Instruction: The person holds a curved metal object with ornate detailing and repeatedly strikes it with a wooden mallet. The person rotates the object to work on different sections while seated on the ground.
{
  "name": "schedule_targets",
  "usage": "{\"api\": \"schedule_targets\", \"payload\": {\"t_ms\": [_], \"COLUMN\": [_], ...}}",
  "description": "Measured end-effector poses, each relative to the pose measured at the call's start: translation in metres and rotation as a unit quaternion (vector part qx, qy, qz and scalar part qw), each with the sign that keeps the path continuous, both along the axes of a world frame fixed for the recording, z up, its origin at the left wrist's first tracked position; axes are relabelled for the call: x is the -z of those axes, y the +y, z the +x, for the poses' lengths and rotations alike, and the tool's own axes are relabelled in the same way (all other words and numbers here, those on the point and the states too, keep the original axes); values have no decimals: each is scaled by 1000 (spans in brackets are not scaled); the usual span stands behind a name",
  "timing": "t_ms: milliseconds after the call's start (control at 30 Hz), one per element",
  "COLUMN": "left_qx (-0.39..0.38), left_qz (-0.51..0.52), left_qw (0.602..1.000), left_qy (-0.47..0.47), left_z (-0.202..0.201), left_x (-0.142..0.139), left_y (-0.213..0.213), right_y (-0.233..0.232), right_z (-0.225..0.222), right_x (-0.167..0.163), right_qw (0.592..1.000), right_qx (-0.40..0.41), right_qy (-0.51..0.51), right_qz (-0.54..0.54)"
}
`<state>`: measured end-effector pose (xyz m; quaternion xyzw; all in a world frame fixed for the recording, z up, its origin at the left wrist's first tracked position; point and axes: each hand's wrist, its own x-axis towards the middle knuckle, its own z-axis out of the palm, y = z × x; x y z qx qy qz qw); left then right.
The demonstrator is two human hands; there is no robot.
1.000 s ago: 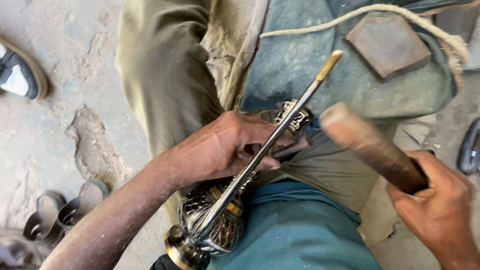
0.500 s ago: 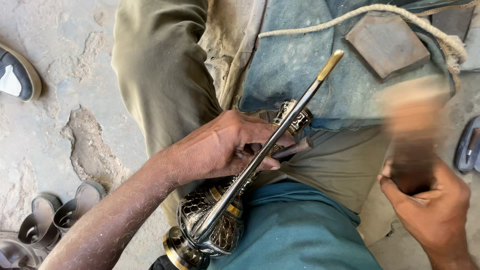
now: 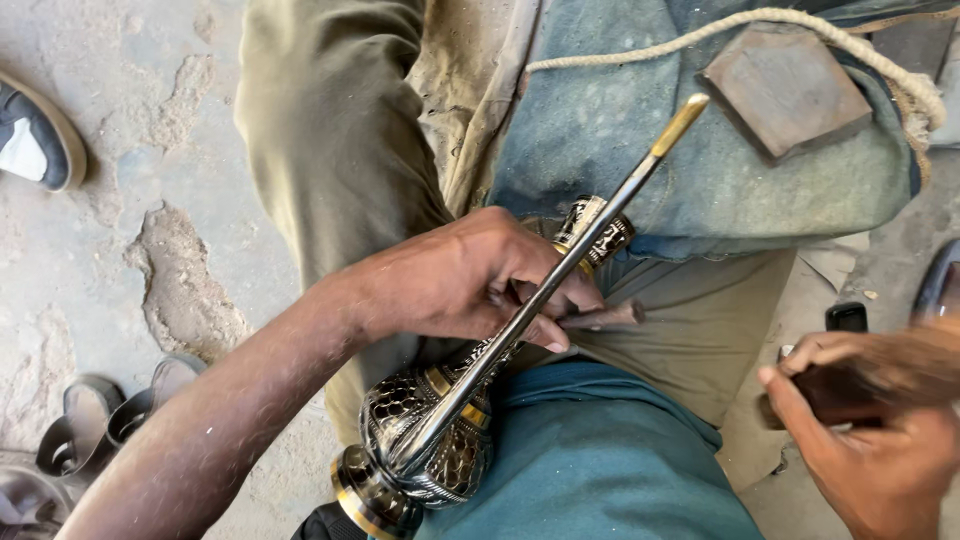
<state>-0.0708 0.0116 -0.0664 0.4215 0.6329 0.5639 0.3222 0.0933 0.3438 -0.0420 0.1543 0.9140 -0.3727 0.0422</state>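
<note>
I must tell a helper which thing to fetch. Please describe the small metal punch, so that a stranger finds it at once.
Start at the engraved metal jug lying across the person's lap. The left hand rests on its neck, and the punch sticks out from those fingers. It is short, dull and dark, unlike the long shiny spout with a golden tip.

Left hand [image 3: 470,275] on ornate metal jug [image 3: 430,440] (lap-held)

You've got one engraved metal pot [image 3: 430,440] with one long spout [image 3: 560,290] running toward 1 o'clock, plus one short punch [image 3: 600,317] at centre. One wooden mallet [image 3: 850,385] sits at 4 o'clock, one flat metal block [image 3: 785,90] and one rope [image 3: 740,35] at 1 o'clock. Count one shoe [image 3: 35,135] at 10 o'clock and two dark sandals [image 3: 110,415] at 8 o'clock.
</note>
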Motion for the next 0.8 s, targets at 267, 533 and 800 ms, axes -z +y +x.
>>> {"api": "schedule_targets", "payload": {"t_ms": [267, 533, 800], "left_qx": [96, 133, 152], "left_qz": [-45, -30, -6], "left_qw": [994, 990, 987], "left_qy": [16, 35, 54], "left_z": [-16, -21, -17], "left_x": [0, 2, 6], "left_y": [18, 23, 25], "right_y": [0, -9, -13], "right_z": [43, 59, 71], "right_x": [26, 45, 52], "right_qw": [991, 996, 993], "right_qx": [11, -29, 7], "right_qy": [-35, 3, 90], "right_qz": [-128, 83, 79]}}
